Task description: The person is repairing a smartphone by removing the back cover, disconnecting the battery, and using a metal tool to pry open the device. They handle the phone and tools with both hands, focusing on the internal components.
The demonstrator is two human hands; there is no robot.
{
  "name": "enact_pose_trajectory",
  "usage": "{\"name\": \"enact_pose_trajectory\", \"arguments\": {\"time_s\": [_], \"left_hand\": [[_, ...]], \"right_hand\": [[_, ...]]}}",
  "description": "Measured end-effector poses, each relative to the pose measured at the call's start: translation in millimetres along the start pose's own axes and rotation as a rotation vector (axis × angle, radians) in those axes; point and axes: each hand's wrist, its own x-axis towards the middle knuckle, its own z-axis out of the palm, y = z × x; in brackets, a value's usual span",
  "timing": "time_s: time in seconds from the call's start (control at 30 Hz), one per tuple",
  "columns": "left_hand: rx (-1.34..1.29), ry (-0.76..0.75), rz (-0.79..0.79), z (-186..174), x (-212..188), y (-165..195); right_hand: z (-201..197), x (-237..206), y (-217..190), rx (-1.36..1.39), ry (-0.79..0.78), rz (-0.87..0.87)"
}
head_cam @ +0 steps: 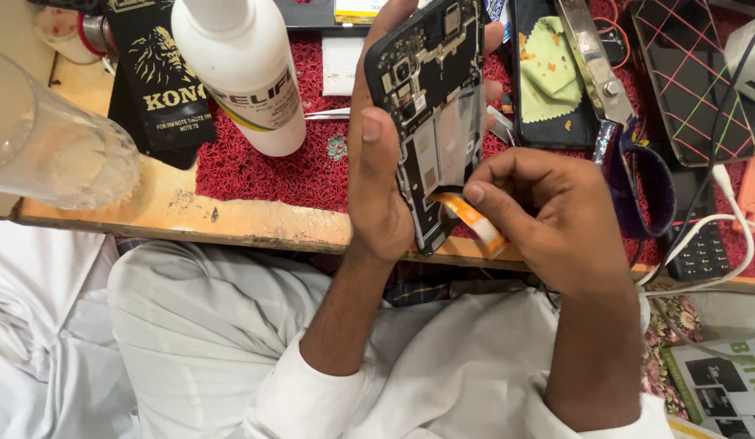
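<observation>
Opened phone (430, 106), back cover off, circuit side up, held tilted above red mat (312, 162) at desk (231, 218) edge. Left hand (377, 179): fingers clamped round phone, thumb upright along left edge. Right hand (556, 219): wrist bent inward, thumb and forefinger pinched shut on orange ribbon cable (471, 218) at phone's lower end. White bottle (247, 73), scissors (613, 114) nearby.

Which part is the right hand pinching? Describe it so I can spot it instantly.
Find the opened phone held upright over the red mat by the left hand. At its lower edge, the right hand pinches an orange flex ribbon, the only flat orange strip against the dark frame.
</observation>
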Motion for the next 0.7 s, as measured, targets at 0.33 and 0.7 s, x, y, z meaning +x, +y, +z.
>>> {"name": "enact_pose_trajectory", "arguments": {"time_s": [0.33, 0.7], "left_hand": [[0.144, -0.031, -0.005, 0.4, 0.2, 0.5], [-0.011, 0.010, 0.028, 3.1, 3.5, -2.5]], "right_hand": [[1.5, -0.7, 1.1, 0.141, 0.005, 0.076], [10.4, -3.8, -5.7, -0.127, 0.115, -0.098]]}}
